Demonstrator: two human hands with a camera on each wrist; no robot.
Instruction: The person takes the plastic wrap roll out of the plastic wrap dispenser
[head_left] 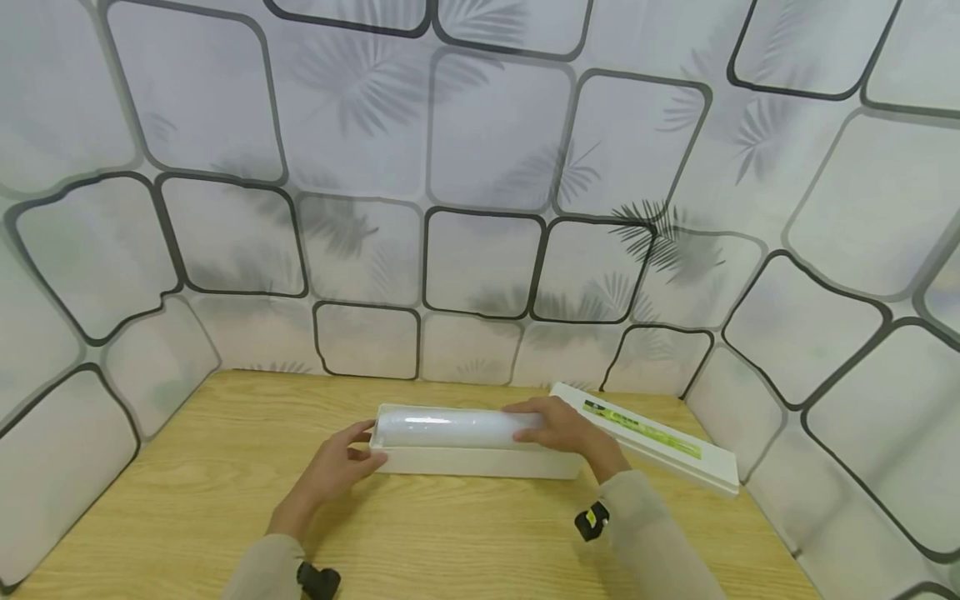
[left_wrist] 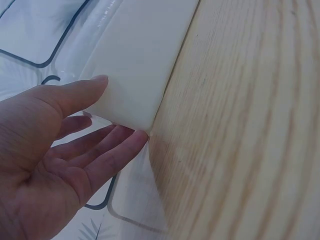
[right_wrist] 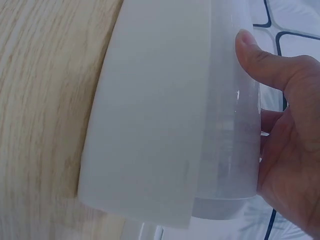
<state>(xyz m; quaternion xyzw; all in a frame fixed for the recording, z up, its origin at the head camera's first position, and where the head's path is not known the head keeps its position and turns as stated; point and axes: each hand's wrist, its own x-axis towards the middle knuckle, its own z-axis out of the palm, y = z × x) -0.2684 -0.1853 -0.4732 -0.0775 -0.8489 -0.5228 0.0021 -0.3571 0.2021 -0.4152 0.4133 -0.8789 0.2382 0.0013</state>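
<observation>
A long white box (head_left: 476, 462) stands on the wooden table, its top uncovered. Inside lies a shiny roll of cling film (head_left: 442, 427), its upper side showing above the near wall. My left hand (head_left: 335, 467) holds the box's left end, thumb on the front wall (left_wrist: 132, 65) and fingertips against the end face. Over the roll's right part reaches my right hand (head_left: 558, 425). It grips the roll (right_wrist: 232, 125) with the thumb on the near side and the other fingers around the far side, partly hidden.
A white lid (head_left: 652, 442) with a green label lies slantwise behind and right of the box, near the right wall. Patterned wall covering (head_left: 480, 267) encloses the wooden table (head_left: 450, 542) at the back and both sides.
</observation>
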